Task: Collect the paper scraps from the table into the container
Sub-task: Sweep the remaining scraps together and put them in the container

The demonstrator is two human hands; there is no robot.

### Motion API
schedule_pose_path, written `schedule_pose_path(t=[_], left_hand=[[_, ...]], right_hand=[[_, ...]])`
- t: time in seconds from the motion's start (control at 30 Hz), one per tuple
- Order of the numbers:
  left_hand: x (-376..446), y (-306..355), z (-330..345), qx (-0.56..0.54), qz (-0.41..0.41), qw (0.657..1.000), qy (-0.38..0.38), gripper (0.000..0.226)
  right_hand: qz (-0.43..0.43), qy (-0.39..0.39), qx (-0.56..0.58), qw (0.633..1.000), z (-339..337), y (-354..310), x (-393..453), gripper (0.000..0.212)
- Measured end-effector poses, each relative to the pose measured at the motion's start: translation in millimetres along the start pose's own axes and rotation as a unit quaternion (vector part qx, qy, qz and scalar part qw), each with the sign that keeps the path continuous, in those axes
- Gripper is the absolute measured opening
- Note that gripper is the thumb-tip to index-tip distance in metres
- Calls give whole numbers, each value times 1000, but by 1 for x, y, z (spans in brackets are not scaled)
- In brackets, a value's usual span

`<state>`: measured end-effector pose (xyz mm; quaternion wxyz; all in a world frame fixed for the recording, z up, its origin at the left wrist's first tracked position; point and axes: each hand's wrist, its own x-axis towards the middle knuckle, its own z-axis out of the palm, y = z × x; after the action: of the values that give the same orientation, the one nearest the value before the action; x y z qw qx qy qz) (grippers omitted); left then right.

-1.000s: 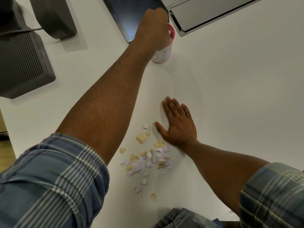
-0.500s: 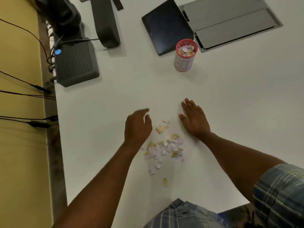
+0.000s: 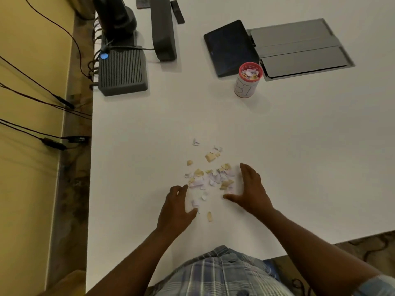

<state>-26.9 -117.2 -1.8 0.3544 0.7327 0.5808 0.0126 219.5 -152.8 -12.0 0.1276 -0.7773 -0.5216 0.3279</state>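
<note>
Both hands (image 3: 215,201) open, empty, flank scraps (image 3: 210,178); tablet (image 3: 230,48) behind cup (image 3: 248,80).

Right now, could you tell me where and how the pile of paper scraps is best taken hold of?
Probably at its dense middle: the paper scraps lie flat and loose, so sweep them inward from both flanks, left hand and right hand, then pinch the bunched heap from above.

White table (image 3: 299,146) — yellow wall (image 3: 27,189) (left), patterned floor (image 3: 72,189).
</note>
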Motion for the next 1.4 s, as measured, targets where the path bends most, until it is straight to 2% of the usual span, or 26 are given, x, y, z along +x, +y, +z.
schedule_pose_path(t=[0.1,0.23,0.3,0.4,0.47,0.57,0.73,0.87,1.03,1.1,1.23,1.3,1.4], left_hand=[[-9,2,8,20,-16,999,-36,98],[-14,10,19,36,-24,997,-59,119],[-12,14,24,48,-20,997,-50,124],[-5,21,29,46,-19,999,-22,125],[2,23,29,23,-28,999,-2,125],[15,21,26,-29,-51,998,16,125],[41,21,18,-57,-53,997,26,107],[57,22,14,-45,-29,998,22,91],[67,26,13,-15,17,999,26,74],[69,28,14,12,33,999,28,70],[73,34,15,20,37,999,9,61],[74,37,14,15,43,999,10,51],[75,37,13,-3,64,997,30,23]], right_hand=[[-5,-4,-51,999,10,-4,-22,128],[-14,-48,-64,997,31,-17,-44,137],[-12,-43,-56,997,41,-23,-49,135],[44,2,-19,999,42,-24,-40,129],[78,23,-6,997,35,-24,-28,125],[77,22,-13,997,26,-25,-8,112],[64,4,11,998,14,-34,21,85],[24,-6,-24,999,13,-41,34,68],[-13,-38,-74,996,14,-47,39,73],[-39,-46,-102,993,15,-49,38,68],[-113,-29,-167,979,17,-48,37,38],[-140,-22,-184,973,18,-48,37,28],[-163,-9,-191,968,19,-47,36,19]])
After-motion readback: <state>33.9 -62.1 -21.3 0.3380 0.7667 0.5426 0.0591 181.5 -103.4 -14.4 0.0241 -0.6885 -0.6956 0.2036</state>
